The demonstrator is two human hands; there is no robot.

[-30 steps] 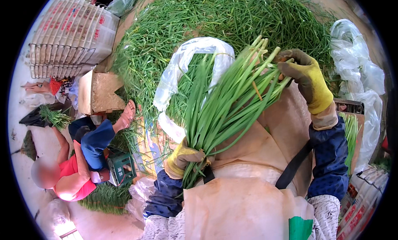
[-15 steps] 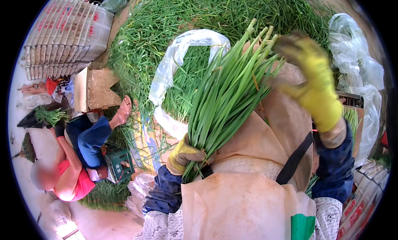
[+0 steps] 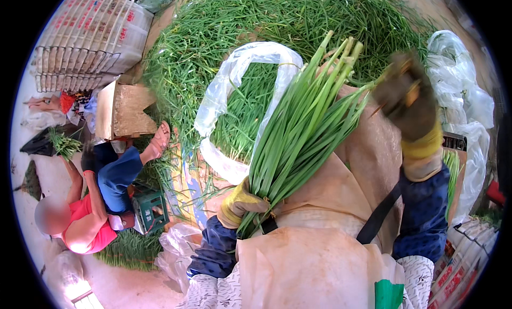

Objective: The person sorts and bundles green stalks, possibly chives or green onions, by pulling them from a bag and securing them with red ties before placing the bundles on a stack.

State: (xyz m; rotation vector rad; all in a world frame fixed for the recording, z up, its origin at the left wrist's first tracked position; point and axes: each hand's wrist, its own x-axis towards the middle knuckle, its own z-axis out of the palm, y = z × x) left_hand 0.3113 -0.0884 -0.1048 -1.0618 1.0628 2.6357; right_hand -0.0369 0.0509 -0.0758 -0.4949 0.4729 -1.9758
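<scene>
A bunch of garlic chives (image 3: 298,133), long flat green leaves with pale cut stems pointing away from me, slants across my lap. My left hand (image 3: 242,205), in a yellow glove, is wrapped round its near, leafy end. To the right of the pale stems, my right hand (image 3: 408,98) is raised, its glove dark and soiled over the fingers. Those fingers are curled in, and yellowish-brown bits of withered leaf show at them; motion blurs the detail. Beyond the bunch lies an open clear plastic bag (image 3: 213,103) with more chives (image 3: 248,111) inside its rim.
Loose chives (image 3: 277,10) are heaped at the far side. On the left a person (image 3: 96,213) sits on a green crate (image 3: 151,210) beside a cardboard box (image 3: 125,111) and stacked white crates (image 3: 90,37). Plastic sheeting (image 3: 458,79) lies at the right.
My right hand has moved away from the bunch and its fingers have curled in. A withered yellow leaf seen among the green ones is no longer there. My left hand keeps its grip.
</scene>
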